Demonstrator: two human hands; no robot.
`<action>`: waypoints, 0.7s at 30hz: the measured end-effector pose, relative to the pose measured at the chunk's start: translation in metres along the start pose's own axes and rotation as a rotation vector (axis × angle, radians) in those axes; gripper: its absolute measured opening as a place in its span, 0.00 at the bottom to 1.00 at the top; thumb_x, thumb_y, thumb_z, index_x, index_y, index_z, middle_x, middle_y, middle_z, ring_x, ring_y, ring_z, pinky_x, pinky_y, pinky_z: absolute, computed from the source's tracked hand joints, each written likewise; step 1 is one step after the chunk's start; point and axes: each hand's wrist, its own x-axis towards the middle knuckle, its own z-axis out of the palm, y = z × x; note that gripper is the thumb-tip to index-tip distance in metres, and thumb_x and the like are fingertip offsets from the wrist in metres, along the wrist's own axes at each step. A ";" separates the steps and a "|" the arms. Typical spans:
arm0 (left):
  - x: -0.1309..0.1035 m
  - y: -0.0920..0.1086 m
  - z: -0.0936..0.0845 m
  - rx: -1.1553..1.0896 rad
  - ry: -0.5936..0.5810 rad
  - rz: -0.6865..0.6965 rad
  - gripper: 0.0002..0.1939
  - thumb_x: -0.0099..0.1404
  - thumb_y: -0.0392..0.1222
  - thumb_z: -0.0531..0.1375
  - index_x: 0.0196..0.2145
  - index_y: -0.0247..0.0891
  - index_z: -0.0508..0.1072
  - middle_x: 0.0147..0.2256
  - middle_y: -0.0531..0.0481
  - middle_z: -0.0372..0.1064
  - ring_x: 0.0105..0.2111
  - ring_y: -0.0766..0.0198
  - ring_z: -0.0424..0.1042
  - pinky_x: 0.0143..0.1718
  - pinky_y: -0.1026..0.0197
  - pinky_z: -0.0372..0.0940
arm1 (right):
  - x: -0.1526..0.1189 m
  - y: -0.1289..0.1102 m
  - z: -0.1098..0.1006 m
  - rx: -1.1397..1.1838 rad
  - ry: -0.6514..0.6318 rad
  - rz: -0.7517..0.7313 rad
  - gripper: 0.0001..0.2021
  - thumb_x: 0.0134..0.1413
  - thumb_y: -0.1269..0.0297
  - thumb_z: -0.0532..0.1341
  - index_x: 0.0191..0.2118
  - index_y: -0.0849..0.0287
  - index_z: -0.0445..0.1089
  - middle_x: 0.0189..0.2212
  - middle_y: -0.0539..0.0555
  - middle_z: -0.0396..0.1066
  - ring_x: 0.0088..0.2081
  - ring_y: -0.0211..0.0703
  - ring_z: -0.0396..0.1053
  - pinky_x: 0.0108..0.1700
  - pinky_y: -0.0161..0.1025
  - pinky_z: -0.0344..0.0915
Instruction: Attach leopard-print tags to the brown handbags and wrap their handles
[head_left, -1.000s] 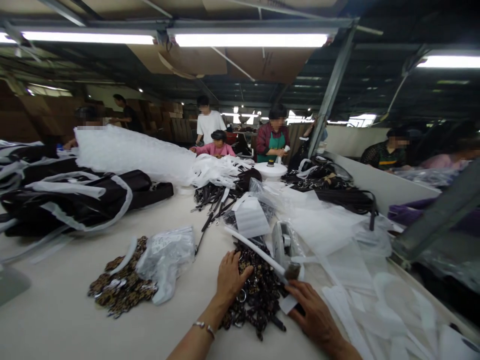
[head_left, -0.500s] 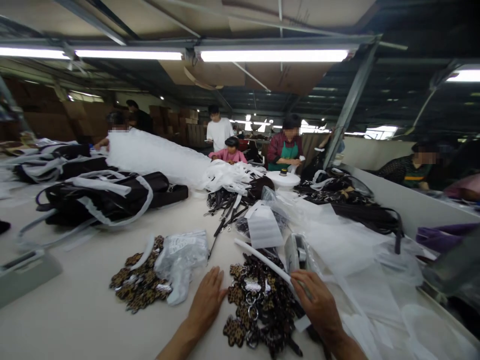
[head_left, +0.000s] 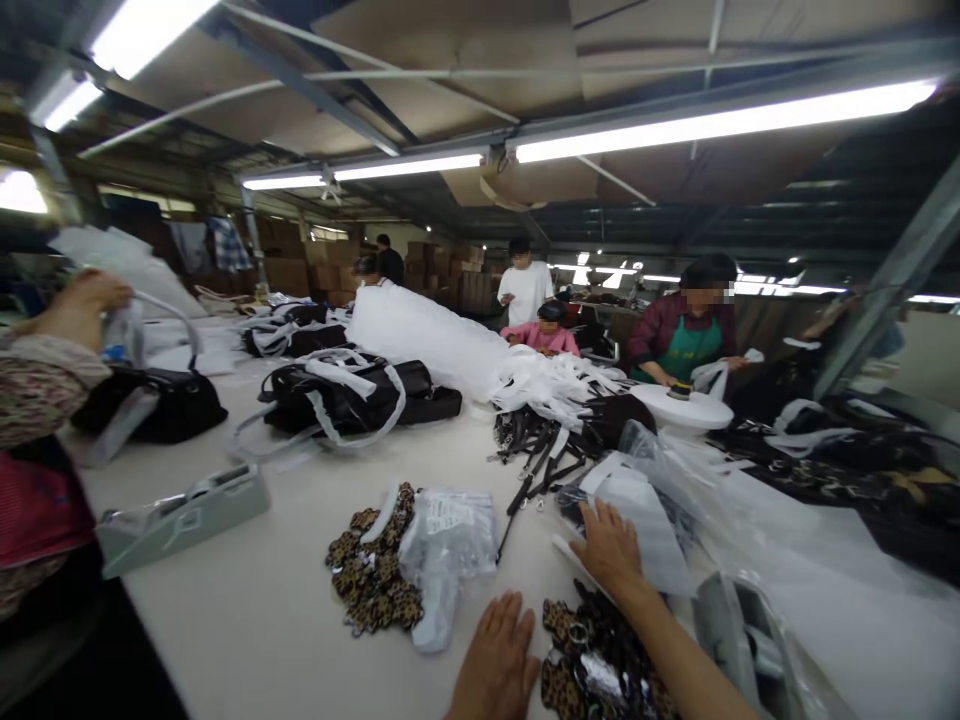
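My left hand (head_left: 499,650) lies flat on the pale table, fingers together and stretched out, just left of a pile of leopard-print charms with metal rings (head_left: 592,660). My right hand (head_left: 611,545) reaches over that pile, palm down with fingers spread, at the edge of a white sheet (head_left: 637,510) on a clear plastic bag. A white strip (head_left: 574,565) shows beneath it. Left of my hands lies a second heap of leopard-print charms (head_left: 371,575), beside a clear plastic packet with a label (head_left: 450,530).
A grey-green tape dispenser (head_left: 184,515) stands at the left table edge. Black bags (head_left: 341,390) and dark straps (head_left: 540,465) lie farther back. At left, a person's hand (head_left: 97,290) holds a bag's handle. Another dispenser (head_left: 750,640) sits at right. Several people are around the table.
The view has swung left, bringing in a person with a bag. My right hand has moved forward off the white strip to the white sheet. My left hand stays flat on the table.
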 end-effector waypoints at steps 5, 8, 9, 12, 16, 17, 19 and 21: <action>0.006 -0.012 0.016 0.043 -0.017 0.062 0.28 0.67 0.51 0.57 0.62 0.40 0.63 0.62 0.37 0.60 0.61 0.45 0.62 0.59 0.44 0.64 | 0.017 0.008 0.027 -0.119 -0.025 0.063 0.30 0.51 0.60 0.64 0.59 0.65 0.64 0.62 0.72 0.57 0.64 0.69 0.51 0.58 0.70 0.46; 0.006 -0.013 0.022 0.039 -0.016 0.053 0.29 0.67 0.51 0.57 0.62 0.41 0.63 0.62 0.38 0.60 0.62 0.45 0.61 0.59 0.44 0.64 | 0.022 0.012 0.033 -0.184 0.010 0.030 0.30 0.51 0.63 0.63 0.61 0.62 0.62 0.64 0.71 0.54 0.65 0.70 0.47 0.59 0.71 0.42; 0.006 -0.013 0.023 0.039 -0.008 0.048 0.29 0.66 0.51 0.57 0.62 0.41 0.62 0.62 0.38 0.60 0.62 0.46 0.61 0.59 0.44 0.64 | 0.024 0.013 0.033 -0.190 0.014 0.043 0.32 0.51 0.63 0.63 0.62 0.61 0.61 0.65 0.70 0.52 0.66 0.72 0.46 0.59 0.72 0.41; 0.003 -0.012 0.026 0.058 0.029 0.046 0.28 0.67 0.50 0.56 0.63 0.42 0.62 0.63 0.40 0.59 0.62 0.47 0.61 0.59 0.45 0.63 | 0.032 0.018 0.025 -0.155 -0.029 0.075 0.31 0.53 0.63 0.63 0.63 0.60 0.60 0.66 0.71 0.50 0.65 0.76 0.44 0.56 0.74 0.44; 0.000 -0.013 0.025 0.097 0.070 0.069 0.28 0.68 0.46 0.55 0.63 0.42 0.60 0.63 0.41 0.59 0.61 0.48 0.61 0.59 0.46 0.64 | 0.047 0.039 0.003 -0.080 -0.117 -0.054 0.24 0.58 0.60 0.61 0.60 0.53 0.64 0.60 0.63 0.62 0.60 0.62 0.58 0.54 0.57 0.57; 0.000 -0.014 0.024 0.109 0.077 0.083 0.28 0.68 0.45 0.55 0.64 0.41 0.59 0.63 0.41 0.59 0.61 0.48 0.62 0.59 0.47 0.64 | 0.051 0.048 -0.003 -0.074 -0.134 -0.085 0.22 0.58 0.58 0.61 0.58 0.51 0.65 0.58 0.60 0.65 0.58 0.57 0.60 0.53 0.51 0.59; 0.000 -0.015 0.023 0.136 0.093 0.116 0.28 0.67 0.44 0.55 0.64 0.40 0.59 0.63 0.40 0.59 0.61 0.48 0.63 0.58 0.47 0.65 | 0.056 0.071 -0.016 -0.071 -0.165 -0.111 0.17 0.59 0.58 0.60 0.53 0.51 0.70 0.52 0.56 0.71 0.53 0.50 0.65 0.50 0.42 0.60; 0.000 -0.016 0.023 0.160 0.114 0.138 0.28 0.67 0.44 0.56 0.63 0.40 0.59 0.62 0.40 0.61 0.60 0.48 0.64 0.57 0.48 0.66 | 0.057 0.098 -0.031 -0.094 -0.171 -0.066 0.11 0.62 0.61 0.57 0.46 0.54 0.74 0.45 0.56 0.74 0.49 0.47 0.68 0.48 0.40 0.61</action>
